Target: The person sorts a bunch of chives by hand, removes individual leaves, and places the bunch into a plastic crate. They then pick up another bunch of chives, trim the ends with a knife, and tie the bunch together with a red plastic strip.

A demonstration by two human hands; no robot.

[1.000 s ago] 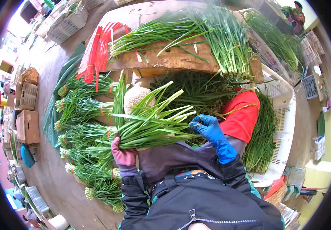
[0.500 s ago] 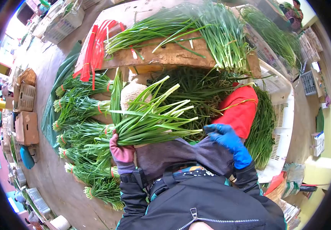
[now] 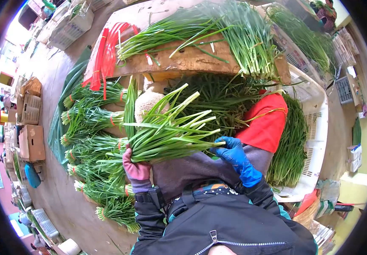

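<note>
My left hand (image 3: 136, 165), in a pink glove, is closed around a loose bunch of garlic chives (image 3: 170, 131) above my lap. The pale stem ends fan out to the right, and the leaves hang over my left wrist side. At the lowest stem tip, my right hand (image 3: 235, 158), in a blue glove, has its fingers pinched together on the end of a stem. Several tied bundles of garlic chives (image 3: 92, 142) with red bands lie in a column on the floor to my left.
Ahead stands a wooden board (image 3: 183, 59) bearing loose chives (image 3: 251, 42) and red tie strips (image 3: 113, 51). A white plastic crate (image 3: 317, 131) with more chives stands at my right. Cardboard boxes (image 3: 31, 142) line the left, and a person (image 3: 327, 17) is at the far right.
My right hand has moved left from over my thigh to the stem ends, and its fingers have closed on a stem tip. My left hand keeps holding the bunch.
</note>
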